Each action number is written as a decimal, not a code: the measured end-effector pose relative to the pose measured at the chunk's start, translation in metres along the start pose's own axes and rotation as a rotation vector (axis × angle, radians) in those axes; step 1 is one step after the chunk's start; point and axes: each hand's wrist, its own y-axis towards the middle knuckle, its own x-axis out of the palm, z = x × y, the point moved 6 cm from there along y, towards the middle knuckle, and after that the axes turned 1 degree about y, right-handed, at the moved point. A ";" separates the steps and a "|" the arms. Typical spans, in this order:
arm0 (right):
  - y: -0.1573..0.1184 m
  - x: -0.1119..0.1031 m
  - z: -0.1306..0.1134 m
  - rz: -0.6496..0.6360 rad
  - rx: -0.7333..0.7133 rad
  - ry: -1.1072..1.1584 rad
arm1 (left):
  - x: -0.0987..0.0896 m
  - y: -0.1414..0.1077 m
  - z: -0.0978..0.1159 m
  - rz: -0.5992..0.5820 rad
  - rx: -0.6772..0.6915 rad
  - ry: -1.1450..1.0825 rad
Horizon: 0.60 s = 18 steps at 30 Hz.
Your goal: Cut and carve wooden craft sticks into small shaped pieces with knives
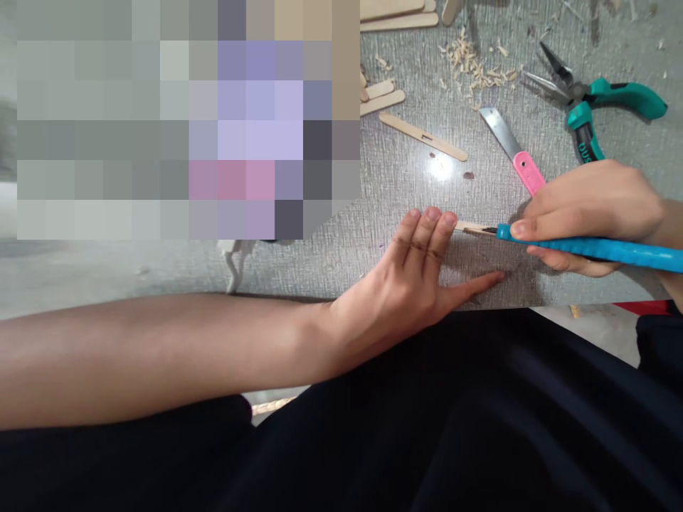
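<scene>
Our right grip (592, 213) is closed around one blue-handled tool (597, 249), whose dark, narrow tip meets one pale wooden stick (472, 226) lying near the front edge of the grey surface (352, 249). Our left grip (416, 284) holds nothing between its fingers: it lies palm down, three fingertips side by side at the stick's left end, thumb spread wide to the right.

Beyond our hands we count one loose stick (405, 129) with a single small slot cut in it, one knife (526, 167) with a pink handle and a bare blade, and one pair of teal-handled pliers (579, 92), jaws parted. One heap of wood shavings (467, 64) lies left of the pliers, the pieces too many to count. Farther left sit two groups of sticks, a smaller cluster (392, 99) and a larger stack (398, 8), at least two showing in each.

Some things block our view. Our right grip covers the end of the knife's handle and of one plier handle; our left fingers hide part of the wooden stick; a pixelated block masks the upper left, cutting off both stick groups.
</scene>
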 end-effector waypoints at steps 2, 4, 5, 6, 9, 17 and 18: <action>-0.003 0.001 0.001 -0.020 0.012 0.016 | 0.001 -0.001 0.000 0.013 -0.008 -0.026; -0.005 0.001 0.002 -0.040 0.023 0.043 | 0.001 -0.001 -0.001 0.028 -0.001 -0.010; -0.006 0.001 0.001 -0.043 0.026 0.052 | 0.001 -0.001 0.000 0.036 0.013 0.022; -0.006 0.000 0.001 -0.039 0.025 0.052 | 0.000 0.000 0.000 0.045 0.032 0.059; -0.004 -0.001 0.000 -0.015 0.009 0.039 | -0.002 0.002 0.001 0.048 0.067 0.112; -0.002 0.000 0.001 -0.006 0.001 0.001 | 0.002 0.001 0.001 0.010 0.027 0.053; -0.002 0.000 0.001 -0.005 -0.003 -0.006 | 0.002 0.001 0.001 0.007 0.024 0.046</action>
